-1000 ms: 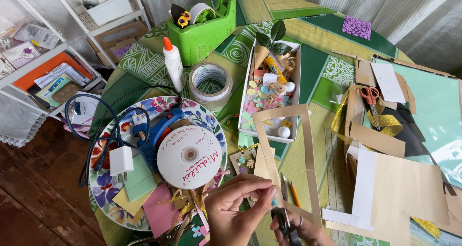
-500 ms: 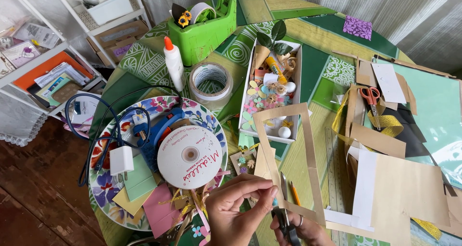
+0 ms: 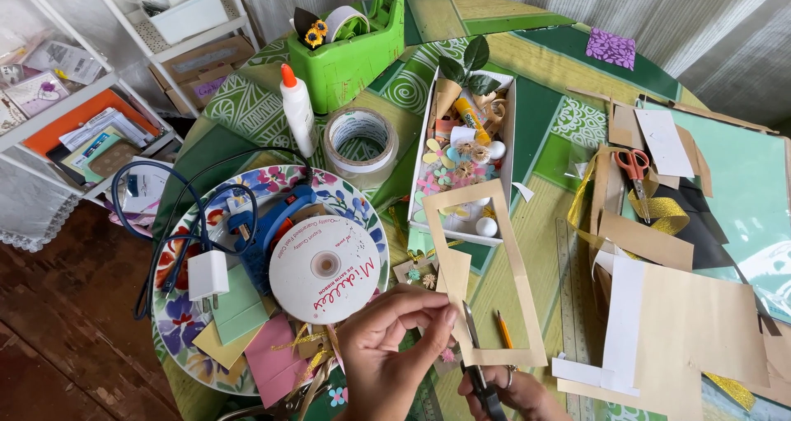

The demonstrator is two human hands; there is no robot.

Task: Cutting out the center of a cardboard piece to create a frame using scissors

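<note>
My left hand (image 3: 386, 347) pinches the lower left part of a tan cardboard frame (image 3: 517, 273), a rectangle with its middle cut out. My right hand (image 3: 515, 395) sits at the bottom edge of the view and grips black-handled scissors (image 3: 478, 363), whose blades point up into the frame's lower left corner. The frame's upper end lies over a white box of craft bits (image 3: 465, 153). An orange pencil (image 3: 503, 329) lies on the table inside the frame's opening.
A floral plate (image 3: 181, 322) at left carries a blue glue gun (image 3: 268, 223), a white ribbon spool (image 3: 325, 268), a white plug and coloured paper. Behind stand a glue bottle (image 3: 297, 110), tape roll (image 3: 360, 141) and green tape dispenser (image 3: 354, 54). Cardboard pieces, a ruler (image 3: 573, 306) and red scissors (image 3: 634, 167) lie right.
My left hand's fingers have shifted slightly on the frame and the scissors have edged along the cut. Everything else is still.
</note>
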